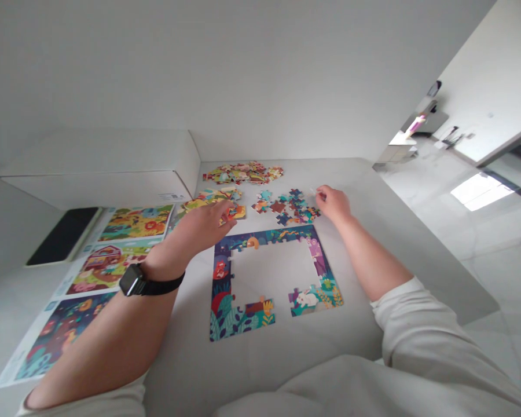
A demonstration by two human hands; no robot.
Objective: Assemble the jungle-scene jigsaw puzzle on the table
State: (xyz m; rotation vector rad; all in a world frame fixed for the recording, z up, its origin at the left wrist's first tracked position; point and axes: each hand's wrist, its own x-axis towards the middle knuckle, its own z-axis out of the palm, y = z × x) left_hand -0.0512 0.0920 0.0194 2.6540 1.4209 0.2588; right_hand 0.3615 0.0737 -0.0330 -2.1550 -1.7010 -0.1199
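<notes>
A puzzle border of joined dark blue, purple and green pieces lies on the table, with a gap in its near side beside the white rabbit. My left hand, below a black watch, is at the yellow puzzle pieces, fingers curled; whether it grips a piece is unclear. My right hand is closed, thumb and fingertips together, just right of the loose dark blue and teal pieces; anything it pinches is too small to name. Another pile of red and yellow pieces lies against the wall.
At the left, a printed sheet with three pictures lies under my left forearm, next to a black phone. Behind them stands a long white box. The table's right edge drops to a tiled floor.
</notes>
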